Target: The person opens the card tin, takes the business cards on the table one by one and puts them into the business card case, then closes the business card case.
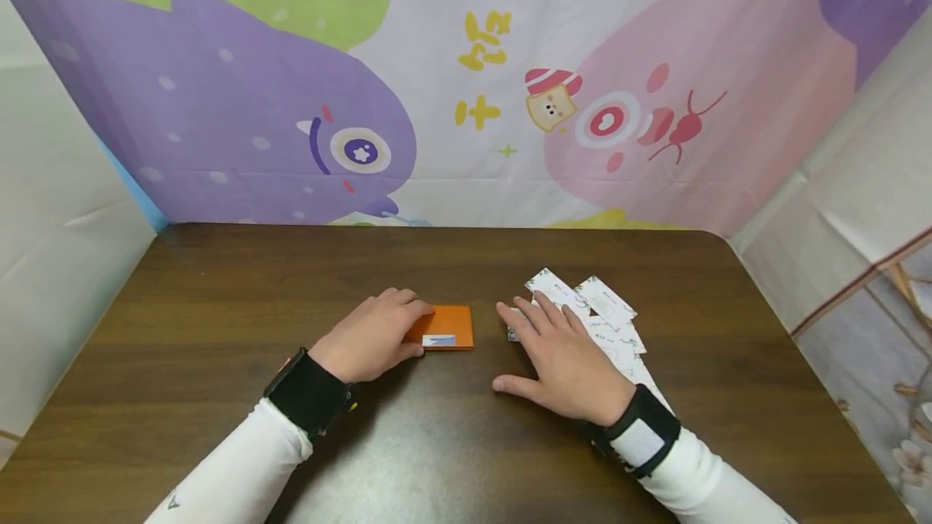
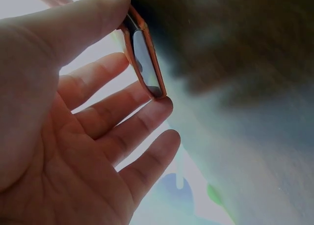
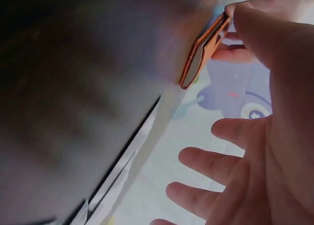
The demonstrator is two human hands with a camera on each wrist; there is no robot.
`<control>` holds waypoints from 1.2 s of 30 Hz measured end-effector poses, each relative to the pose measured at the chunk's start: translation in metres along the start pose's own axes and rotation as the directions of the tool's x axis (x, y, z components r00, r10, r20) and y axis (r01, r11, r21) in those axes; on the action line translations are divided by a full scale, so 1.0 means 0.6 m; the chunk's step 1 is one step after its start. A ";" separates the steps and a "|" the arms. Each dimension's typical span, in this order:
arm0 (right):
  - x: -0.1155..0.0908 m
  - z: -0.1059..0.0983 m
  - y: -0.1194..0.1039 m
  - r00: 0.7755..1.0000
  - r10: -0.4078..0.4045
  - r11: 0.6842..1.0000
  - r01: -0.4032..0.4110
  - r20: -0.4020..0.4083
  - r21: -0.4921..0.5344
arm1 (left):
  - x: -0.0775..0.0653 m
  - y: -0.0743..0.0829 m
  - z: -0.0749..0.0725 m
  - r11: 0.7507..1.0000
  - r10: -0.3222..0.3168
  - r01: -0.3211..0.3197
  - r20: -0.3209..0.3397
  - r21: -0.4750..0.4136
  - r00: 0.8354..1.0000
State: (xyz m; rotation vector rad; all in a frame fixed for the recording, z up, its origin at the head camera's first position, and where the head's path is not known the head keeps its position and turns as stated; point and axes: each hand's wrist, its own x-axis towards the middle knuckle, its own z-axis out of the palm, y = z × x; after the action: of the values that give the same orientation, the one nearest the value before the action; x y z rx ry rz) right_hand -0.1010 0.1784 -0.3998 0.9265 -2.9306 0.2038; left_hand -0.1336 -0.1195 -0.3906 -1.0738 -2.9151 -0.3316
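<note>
My left hand (image 1: pixel 371 334) pinches the left end of a small orange card holder (image 1: pixel 455 319) lying on the table, thumb at its near side and fingers at its far side. A whitish-blue label marks its front edge. In the left wrist view the holder's end (image 2: pixel 156 63) shows something pale between two orange covers. Over a loose spread of white printed cards (image 1: pixel 610 299) hovers my right hand (image 1: pixel 571 366), its fingers spread apart. The right wrist view has nothing within that hand's fingers. Part of the cards is hidden beneath it.
The dark wooden table (image 1: pixel 218 297) has rounded far corners. Behind it hangs a cloth printed with cartoon creatures (image 1: pixel 473 184), and pale fabric walls (image 1: pixel 65 209) stand at both sides.
</note>
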 end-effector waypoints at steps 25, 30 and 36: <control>0.015 0.019 -0.034 0.983 -0.182 0.983 0.181 0.028 0.031 | -0.039 0.067 0.019 0.996 0.087 -0.087 -0.030 -0.010 0.996; 0.014 0.019 -0.036 0.977 -0.214 0.977 0.214 0.010 0.021 | -0.044 0.075 0.021 0.996 0.081 -0.082 -0.040 -0.028 0.996; 0.014 0.016 -0.040 0.975 -0.222 0.975 0.222 0.003 0.030 | -0.047 0.082 0.019 0.998 0.063 -0.064 -0.032 -0.008 0.997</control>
State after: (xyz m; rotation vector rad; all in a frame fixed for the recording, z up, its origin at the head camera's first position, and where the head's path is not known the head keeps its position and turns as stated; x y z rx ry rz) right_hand -0.0943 0.1530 -0.4060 1.2505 -2.8064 0.2328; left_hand -0.0795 -0.0986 -0.3950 -1.1485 -2.8476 -0.3573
